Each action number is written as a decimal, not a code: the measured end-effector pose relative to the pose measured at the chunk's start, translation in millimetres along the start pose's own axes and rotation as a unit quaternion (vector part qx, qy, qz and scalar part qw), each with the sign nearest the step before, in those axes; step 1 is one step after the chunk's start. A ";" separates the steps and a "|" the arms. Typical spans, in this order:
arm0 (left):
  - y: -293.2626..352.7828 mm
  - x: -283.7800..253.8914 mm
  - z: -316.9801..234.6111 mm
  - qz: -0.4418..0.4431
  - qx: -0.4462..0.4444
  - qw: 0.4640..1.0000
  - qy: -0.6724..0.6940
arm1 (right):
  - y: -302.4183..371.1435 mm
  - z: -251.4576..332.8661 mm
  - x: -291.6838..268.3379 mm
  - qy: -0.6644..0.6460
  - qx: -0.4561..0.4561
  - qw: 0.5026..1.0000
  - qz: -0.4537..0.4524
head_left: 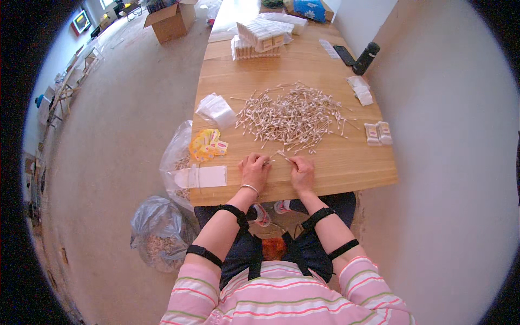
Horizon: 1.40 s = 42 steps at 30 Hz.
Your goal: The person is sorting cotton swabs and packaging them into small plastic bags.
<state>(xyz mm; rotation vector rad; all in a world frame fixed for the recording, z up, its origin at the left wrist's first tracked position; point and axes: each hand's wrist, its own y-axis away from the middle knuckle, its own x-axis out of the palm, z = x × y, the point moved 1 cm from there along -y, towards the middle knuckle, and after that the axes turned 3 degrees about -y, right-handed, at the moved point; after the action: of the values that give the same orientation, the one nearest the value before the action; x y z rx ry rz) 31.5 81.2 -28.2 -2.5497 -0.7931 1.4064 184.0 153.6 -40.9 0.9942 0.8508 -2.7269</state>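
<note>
A loose heap of cotton swabs (295, 116) lies spread on the wooden table just beyond my hands. Close to the front edge, my left hand (254, 170) rests on the tabletop, its fingers curled round a few cotton swabs whose ends show by the fingertips. My right hand (303, 173) is beside it, a little apart, pinching cotton swabs between thumb and fingers with the tips pointing toward the heap. How many each hand holds is too small to tell. Left of my left hand lies a white card-like piece (212, 176), with yellow printed labels (207, 145) beyond it.
Clear plastic bags (216, 111) lie left of the heap. Packed swab bundles (259, 40) are stacked farther back. On the right are small packs (378, 134), a black bottle (366, 58) and a phone (344, 55). Bags of swabs (162, 238) stand on the floor at left.
</note>
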 end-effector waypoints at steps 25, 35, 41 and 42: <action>30.0 -33.6 15.7 0.036 0.060 0.997 -0.026 | -41.0 10.9 6.2 0.078 -0.090 0.993 0.002; 28.8 -31.1 15.2 0.017 0.012 1.000 0.018 | -21.7 50.5 38.1 0.036 -0.112 0.981 0.157; 27.2 -31.7 16.0 0.025 0.030 0.999 0.011 | -13.8 42.8 18.7 -0.012 -0.109 0.990 0.087; 27.1 -31.5 15.7 0.031 0.041 0.999 -0.004 | -13.5 39.0 11.5 0.028 -0.123 0.989 0.081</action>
<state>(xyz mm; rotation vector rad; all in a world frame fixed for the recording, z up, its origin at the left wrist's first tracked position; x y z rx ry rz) 15.6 40.1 -22.8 -2.5296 -0.6482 1.4354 149.3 144.6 -17.3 1.0415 1.0370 -2.3985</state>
